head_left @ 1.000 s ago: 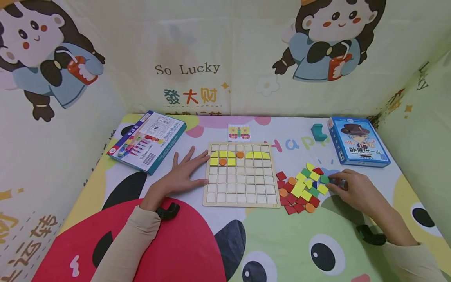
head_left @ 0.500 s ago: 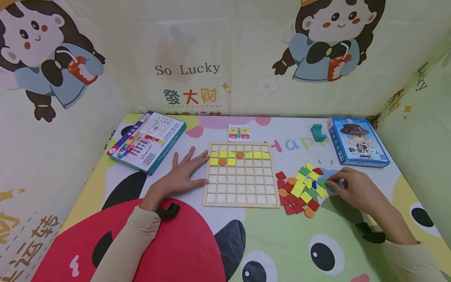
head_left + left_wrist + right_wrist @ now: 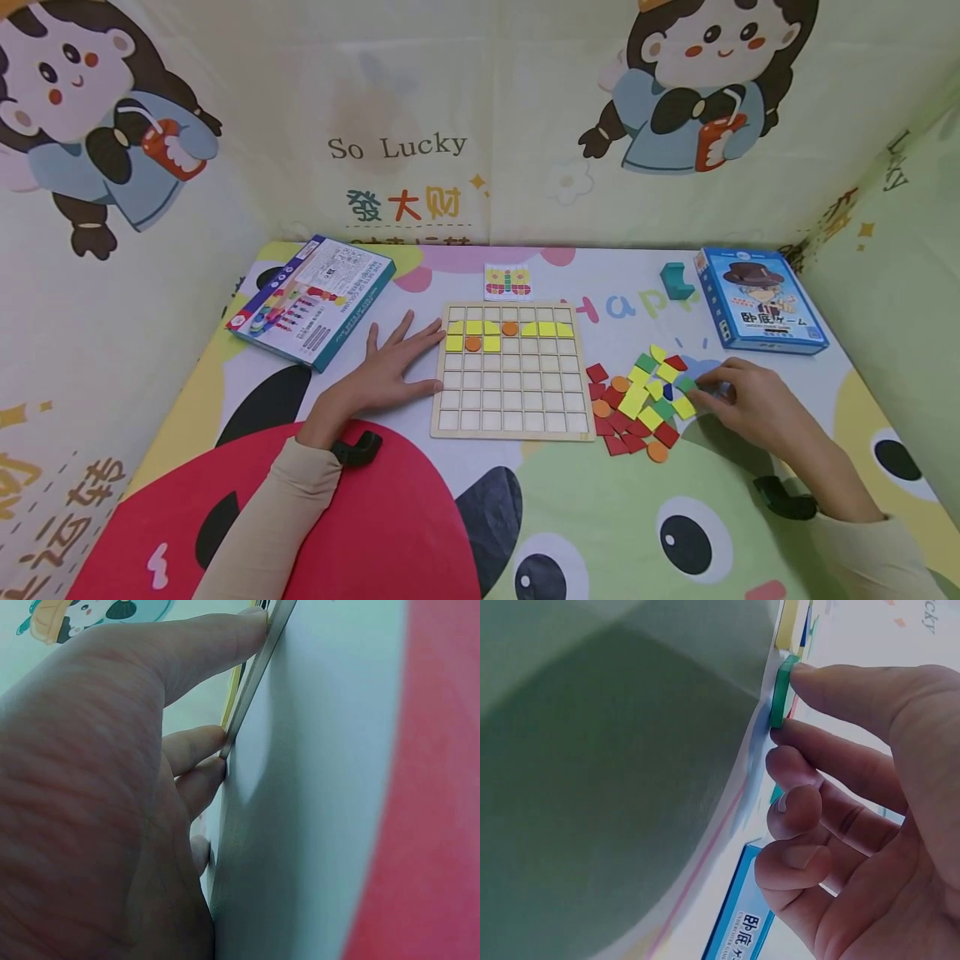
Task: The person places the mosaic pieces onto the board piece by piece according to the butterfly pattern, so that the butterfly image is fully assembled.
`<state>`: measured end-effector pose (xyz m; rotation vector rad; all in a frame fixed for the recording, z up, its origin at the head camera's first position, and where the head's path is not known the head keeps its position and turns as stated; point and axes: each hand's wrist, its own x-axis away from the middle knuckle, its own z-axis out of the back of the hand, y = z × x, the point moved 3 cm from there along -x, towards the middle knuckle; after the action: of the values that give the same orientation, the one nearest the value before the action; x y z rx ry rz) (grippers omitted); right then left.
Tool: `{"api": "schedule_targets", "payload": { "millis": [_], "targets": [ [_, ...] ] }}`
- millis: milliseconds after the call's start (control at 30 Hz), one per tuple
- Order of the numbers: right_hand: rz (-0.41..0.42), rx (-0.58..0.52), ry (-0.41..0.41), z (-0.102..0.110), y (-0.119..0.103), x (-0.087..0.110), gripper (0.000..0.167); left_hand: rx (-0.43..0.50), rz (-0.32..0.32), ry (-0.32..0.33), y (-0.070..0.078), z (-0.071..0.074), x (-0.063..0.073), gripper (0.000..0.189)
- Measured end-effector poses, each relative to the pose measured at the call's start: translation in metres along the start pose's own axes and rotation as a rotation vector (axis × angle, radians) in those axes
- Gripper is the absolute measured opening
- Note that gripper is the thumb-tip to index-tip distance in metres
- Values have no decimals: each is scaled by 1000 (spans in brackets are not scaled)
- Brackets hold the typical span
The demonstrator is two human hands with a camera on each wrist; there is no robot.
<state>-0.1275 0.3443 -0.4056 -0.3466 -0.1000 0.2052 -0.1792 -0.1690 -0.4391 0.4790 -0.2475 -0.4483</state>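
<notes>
In the head view my left hand (image 3: 393,362) lies with fingers spread, its fingertips and thumb at the left edge of a wooden grid board (image 3: 510,425). Yellow pieces and two orange discs fill part of the board's upper rows. The left wrist view shows the fingers (image 3: 199,746) against the board's thin side. On the right, my right hand (image 3: 757,408) is at the edge of a pile of coloured tiles (image 3: 633,400). Its thumb and index finger pinch a green tile (image 3: 782,690) by opposite edges, low over the tablecloth; the other fingers are curled.
A small butterfly pattern card (image 3: 507,282) lies behind the board. A boxed game (image 3: 315,300) rests at the back left and a blue box (image 3: 761,300) at the back right. Beside the blue box stands a teal block (image 3: 677,282). A printed cloth wall (image 3: 525,192) rises behind.
My right hand has shifted slightly at the pile's right edge. The green tile has turned a little, and a red tile and an orange disc have slid toward me. The left hand stays put.
</notes>
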Motion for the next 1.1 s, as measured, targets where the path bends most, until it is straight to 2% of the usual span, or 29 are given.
{"api": "schedule_targets", "payload": {
  "millis": [400,700,833,933,1100],
  "targets": [
    [5,30,23,-1,6,3,42,-11,0,-1,0,0,-1,92],
    [8,32,11,0,5,3,39,15,-3,-4,2,1,1,91],
    [33,37,31,2,-2,0,36,12,-2,-5,2,1,1,91],
    [46,21,15,3,-11,-7,36,6,1,-2,1,1,1,91],
    [67,10,-23,-1,-40,-26,37,3,7,-1,1,0,1,91]
  ]
}}
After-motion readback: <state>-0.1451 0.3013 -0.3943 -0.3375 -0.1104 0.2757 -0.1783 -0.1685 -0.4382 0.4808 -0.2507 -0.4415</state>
